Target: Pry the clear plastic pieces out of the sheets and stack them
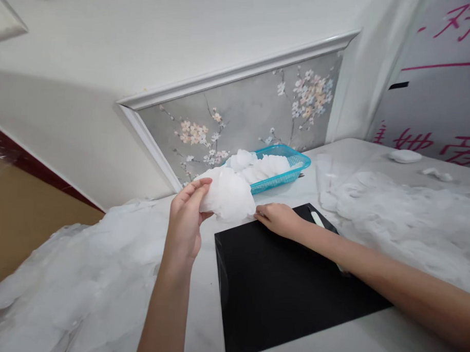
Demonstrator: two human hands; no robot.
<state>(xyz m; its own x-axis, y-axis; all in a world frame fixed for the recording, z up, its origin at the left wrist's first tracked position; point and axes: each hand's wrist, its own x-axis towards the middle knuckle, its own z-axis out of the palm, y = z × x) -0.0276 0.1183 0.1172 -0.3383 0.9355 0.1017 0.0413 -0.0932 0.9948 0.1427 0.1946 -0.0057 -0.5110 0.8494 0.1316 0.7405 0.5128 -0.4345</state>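
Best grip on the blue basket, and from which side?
I'd pinch the blue basket by the rim at its right end, coming from above and the right: the lip flares outward and sits uncovered there. The left end is worse, partly behind the white stack in the left hand.

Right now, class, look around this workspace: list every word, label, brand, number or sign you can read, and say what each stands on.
"对": whiteboard, upper part, in magenta handwriting.
"她": whiteboard, lower line.
"爱", probably: whiteboard, right of "她", at the picture's edge.
Left of "她", a partly visible character cannot be read for certain.
No readable text on the blue basket or black mat.
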